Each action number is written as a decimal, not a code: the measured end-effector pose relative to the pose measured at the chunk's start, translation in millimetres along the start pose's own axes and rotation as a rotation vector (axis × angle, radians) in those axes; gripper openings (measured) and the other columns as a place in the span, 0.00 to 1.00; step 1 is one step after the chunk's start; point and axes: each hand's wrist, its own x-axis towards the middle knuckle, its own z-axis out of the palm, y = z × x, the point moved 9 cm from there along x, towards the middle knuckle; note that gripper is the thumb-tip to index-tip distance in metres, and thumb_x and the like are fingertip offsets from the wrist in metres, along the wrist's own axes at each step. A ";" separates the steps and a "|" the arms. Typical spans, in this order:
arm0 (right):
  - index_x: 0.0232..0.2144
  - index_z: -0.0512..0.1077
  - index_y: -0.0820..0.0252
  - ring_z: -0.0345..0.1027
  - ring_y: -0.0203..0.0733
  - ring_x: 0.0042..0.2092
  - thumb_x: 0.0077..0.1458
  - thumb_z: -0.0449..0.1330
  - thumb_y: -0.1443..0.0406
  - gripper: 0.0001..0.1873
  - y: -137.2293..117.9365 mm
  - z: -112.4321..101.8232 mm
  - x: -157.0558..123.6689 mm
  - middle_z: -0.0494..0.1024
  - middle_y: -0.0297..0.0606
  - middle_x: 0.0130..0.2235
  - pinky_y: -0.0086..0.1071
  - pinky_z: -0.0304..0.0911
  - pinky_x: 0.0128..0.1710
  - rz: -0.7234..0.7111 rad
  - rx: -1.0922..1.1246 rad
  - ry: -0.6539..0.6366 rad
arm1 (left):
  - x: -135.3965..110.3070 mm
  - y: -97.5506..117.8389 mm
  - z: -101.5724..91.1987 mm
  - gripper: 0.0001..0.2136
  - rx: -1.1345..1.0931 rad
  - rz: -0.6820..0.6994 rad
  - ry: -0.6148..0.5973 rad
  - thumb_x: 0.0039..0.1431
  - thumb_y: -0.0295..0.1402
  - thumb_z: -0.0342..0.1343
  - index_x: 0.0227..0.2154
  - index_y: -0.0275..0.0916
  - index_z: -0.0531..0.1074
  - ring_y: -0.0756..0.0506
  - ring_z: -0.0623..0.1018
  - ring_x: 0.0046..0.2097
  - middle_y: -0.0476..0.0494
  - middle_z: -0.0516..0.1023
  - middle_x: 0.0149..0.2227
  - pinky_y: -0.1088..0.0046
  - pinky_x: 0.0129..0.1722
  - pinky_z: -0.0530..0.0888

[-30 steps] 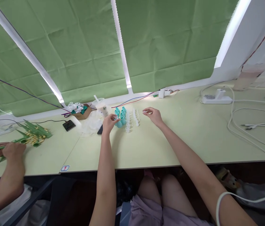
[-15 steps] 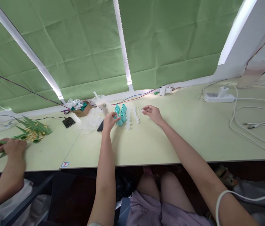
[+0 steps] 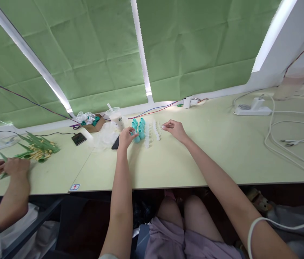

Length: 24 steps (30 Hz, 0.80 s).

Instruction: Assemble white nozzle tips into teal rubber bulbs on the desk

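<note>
My left hand is closed in a pinch at the near left end of several teal bottle-shaped pieces, which stand in two rows. Something small and pale shows at its fingertips, too small to name. To the right of these lie two strips of translucent white pieces, set lengthwise away from me. My right hand is just right of the strips, its thumb and fingertips pinched on a small white piece.
Left of my hand are a phone, crumpled clear plastic, a drink cup and a cardboard box. A co-worker's hands handle green leaf-like pieces. A power strip and white cables lie right.
My two hands stay almost where they were, still pinched. At the far left, the co-worker's hands have shifted slightly, with a green piece now tilted up between them.
</note>
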 end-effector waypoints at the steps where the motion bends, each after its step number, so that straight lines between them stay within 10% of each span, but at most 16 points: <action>1: 0.23 0.68 0.58 0.74 0.44 0.38 0.41 0.65 0.60 0.11 -0.7 -0.3 0.0 0.78 0.40 0.35 0.39 0.69 0.41 -0.004 -0.004 0.004 | -0.4 -0.5 1.0 0.12 -0.008 0.000 -0.011 0.49 0.40 0.59 0.35 0.41 0.71 0.46 0.71 0.36 0.47 0.75 0.34 0.70 0.36 0.66; 11: 0.20 0.67 0.58 0.74 0.44 0.37 0.32 0.69 0.55 0.18 8.4 7.6 2.4 0.79 0.39 0.35 0.41 0.69 0.42 0.042 0.166 -0.011 | -6.4 52.7 -15.5 0.23 -0.015 0.151 0.309 0.46 0.44 0.62 0.46 0.44 0.69 0.39 0.65 0.54 0.41 0.66 0.53 0.62 0.53 0.61; 17: 0.21 0.68 0.58 0.73 0.43 0.39 0.30 0.70 0.53 0.20 15.4 27.3 -5.1 0.79 0.39 0.36 0.39 0.67 0.45 0.088 0.327 0.017 | -15.1 104.9 43.2 0.13 -0.115 0.345 0.051 0.58 0.39 0.53 0.44 0.46 0.73 0.47 0.74 0.41 0.48 0.78 0.37 0.66 0.46 0.64; 24: 0.26 0.74 0.58 0.72 0.43 0.41 0.39 0.65 0.52 0.16 27.8 33.7 -14.6 0.79 0.38 0.35 0.37 0.64 0.46 0.166 0.195 0.038 | -14.6 95.0 42.3 0.08 -0.221 0.288 0.159 0.57 0.34 0.55 0.37 0.45 0.77 0.48 0.73 0.35 0.47 0.79 0.30 0.67 0.40 0.67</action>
